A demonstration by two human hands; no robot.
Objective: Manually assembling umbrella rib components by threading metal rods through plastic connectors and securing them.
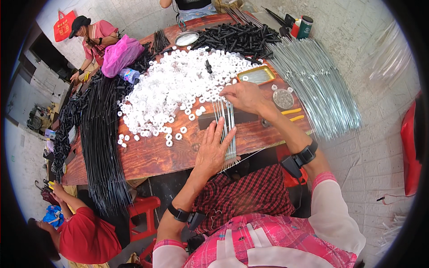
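Note:
My left hand (211, 148) lies flat with its fingers stretched over several thin silvery metal rods (230, 154), at the table's near edge. These rods run side by side away from me, across a dark block (243, 117). At their far ends my right hand (247, 97) is closed in a pinch. Whatever sits between its fingertips is too small to make out. A large heap of small white plastic rings (165, 87) spreads just beyond both hands. Past the right hand stands a yellow-rimmed tray (257, 75) with fine pins or wires in it.
Right of my hands are a round dish (283, 98), yellow-handled pliers (292, 115) and a big bundle of silvery rods (315, 80). Black rods (103, 134) overhang the table's left side. Black tubular parts (232, 38) are heaped behind. Co-workers sit at left and far side; a red stool (145, 212) stands below.

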